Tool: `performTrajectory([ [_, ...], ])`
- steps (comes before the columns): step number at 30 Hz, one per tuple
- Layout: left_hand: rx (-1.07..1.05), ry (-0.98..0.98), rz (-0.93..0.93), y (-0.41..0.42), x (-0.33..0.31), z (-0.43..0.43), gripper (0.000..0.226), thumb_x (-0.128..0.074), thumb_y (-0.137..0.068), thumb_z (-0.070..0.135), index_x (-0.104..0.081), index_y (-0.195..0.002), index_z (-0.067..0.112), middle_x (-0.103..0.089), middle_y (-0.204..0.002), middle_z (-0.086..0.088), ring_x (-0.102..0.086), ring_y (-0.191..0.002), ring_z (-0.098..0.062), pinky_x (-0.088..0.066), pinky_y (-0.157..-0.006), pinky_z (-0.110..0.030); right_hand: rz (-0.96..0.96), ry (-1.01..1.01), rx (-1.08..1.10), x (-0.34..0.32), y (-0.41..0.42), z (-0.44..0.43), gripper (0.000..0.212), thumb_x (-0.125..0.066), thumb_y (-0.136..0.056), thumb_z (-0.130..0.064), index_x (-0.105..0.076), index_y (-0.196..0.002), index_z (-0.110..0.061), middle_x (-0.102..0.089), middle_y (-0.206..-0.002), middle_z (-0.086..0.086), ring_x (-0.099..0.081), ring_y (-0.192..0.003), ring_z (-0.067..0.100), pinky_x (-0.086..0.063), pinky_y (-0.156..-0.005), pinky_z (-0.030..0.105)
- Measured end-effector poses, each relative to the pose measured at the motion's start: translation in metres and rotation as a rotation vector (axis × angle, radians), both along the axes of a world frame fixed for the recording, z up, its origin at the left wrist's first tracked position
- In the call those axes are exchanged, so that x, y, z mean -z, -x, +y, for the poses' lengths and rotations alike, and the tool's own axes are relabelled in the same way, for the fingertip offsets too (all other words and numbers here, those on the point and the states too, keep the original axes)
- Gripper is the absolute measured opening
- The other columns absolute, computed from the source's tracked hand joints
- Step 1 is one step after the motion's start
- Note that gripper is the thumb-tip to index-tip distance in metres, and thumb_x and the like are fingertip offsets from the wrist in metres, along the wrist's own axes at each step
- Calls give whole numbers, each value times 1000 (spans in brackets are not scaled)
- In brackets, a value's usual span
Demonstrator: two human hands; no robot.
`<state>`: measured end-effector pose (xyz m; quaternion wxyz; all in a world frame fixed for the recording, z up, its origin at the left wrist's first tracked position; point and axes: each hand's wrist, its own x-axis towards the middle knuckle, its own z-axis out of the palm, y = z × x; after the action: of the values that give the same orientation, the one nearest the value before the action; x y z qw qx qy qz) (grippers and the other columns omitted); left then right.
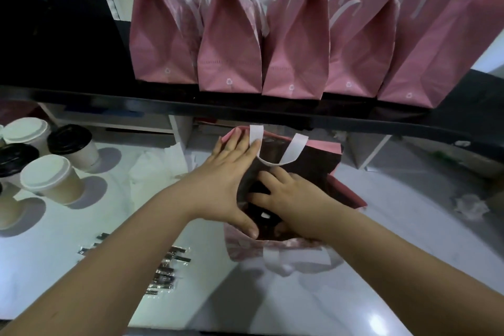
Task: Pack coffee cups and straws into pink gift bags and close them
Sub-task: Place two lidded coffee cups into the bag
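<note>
Head view had the open bag [331, 147] standing on the table [409, 254], just below the shelf with five packed bags [229, 43]. Left hand [226, 180] lay flat against the bag's left side, fingers straight, thumb on the near rim, spreading the mouth rather than gripping anything. Right hand [297, 199] was down inside, fingers bent over something dark, maybe a cup lid, but I couldn't tell if it actually had hold of it. I'd call this the loading step, a cup being seated. Next move probably wants a straw [166, 270] from the pile on the near left, then pinching the top closed; spare cups [51, 180] stood far left.
</note>
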<state>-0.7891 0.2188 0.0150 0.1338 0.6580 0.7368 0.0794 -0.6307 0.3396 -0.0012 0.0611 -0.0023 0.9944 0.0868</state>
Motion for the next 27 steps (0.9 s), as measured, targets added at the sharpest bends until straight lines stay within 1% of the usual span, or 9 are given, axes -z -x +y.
performTrajectory([
  [3,13,-13,10,-1,1,-2,154,-67,-40,83,23,-150,23,35,-155,0,45,-133,-9,17,-116,-36,-16,27,32,11,13,0,84,-72,-78,-43,-27,-148,-33,-25,-149,11,-29,-131,31,-41,-103,42],
  [6,11,-27,24,-1,2,-6,153,-68,-41,83,21,-151,23,34,-156,0,44,-134,-8,18,-114,-33,-17,179,130,20,15,11,86,-74,-78,-35,-27,-149,-33,-19,-155,9,-26,-136,33,-37,-105,44],
  [10,4,-28,75,-4,2,-9,153,-65,-42,86,22,-151,23,34,-156,0,42,-135,-11,19,-113,-34,-14,348,214,29,12,20,87,-78,-75,-36,-28,-147,-36,-20,-155,4,-27,-136,31,-39,-102,42],
  [14,-3,-12,88,-8,1,-8,153,-64,-41,87,23,-150,23,34,-156,-1,42,-136,-12,18,-114,-36,-1,298,143,37,13,16,85,-77,-74,-27,-32,-146,-33,-18,-155,5,-25,-136,29,-42,-98,38],
  [19,-39,-10,66,-10,-1,-6,154,-65,-41,87,27,-148,24,38,-154,0,45,-134,-12,21,-110,-32,24,333,138,42,2,16,86,-78,-71,-35,-33,-145,-33,-22,-148,4,-25,-131,28,-41,-98,39],
  [22,-41,-18,68,-14,-1,-5,154,-67,-43,85,28,-148,24,41,-152,0,46,-133,-13,24,-109,-32,-37,297,131,55,-3,8,80,-71,-79,-42,-30,-147,-33,-20,-152,9,-24,-134,32,-37,-103,42],
  [23,-37,-21,75,-16,-1,-5,154,-66,-44,86,28,-148,23,41,-152,-1,46,-133,-13,24,-110,-33,-65,315,131,60,-5,6,78,-65,-83,-50,-26,-149,-33,-13,-157,9,-17,-141,32,-29,-110,44],
  [25,-32,-27,92,-19,0,-6,153,-64,-44,87,28,-148,22,42,-151,-2,45,-134,-16,22,-112,-37,-125,330,121,70,-7,3,77,-43,-89,-65,-11,-153,-35,13,-162,4,13,-148,27,-4,-119,48],
  [27,-42,-29,111,-21,1,-7,152,-62,-45,87,29,-148,23,44,-150,-2,46,-134,-17,20,-113,-40,-149,294,99,78,-7,1,79,-22,-87,-73,3,-153,-37,34,-152,-6,38,-137,21,12,-117,49],
])
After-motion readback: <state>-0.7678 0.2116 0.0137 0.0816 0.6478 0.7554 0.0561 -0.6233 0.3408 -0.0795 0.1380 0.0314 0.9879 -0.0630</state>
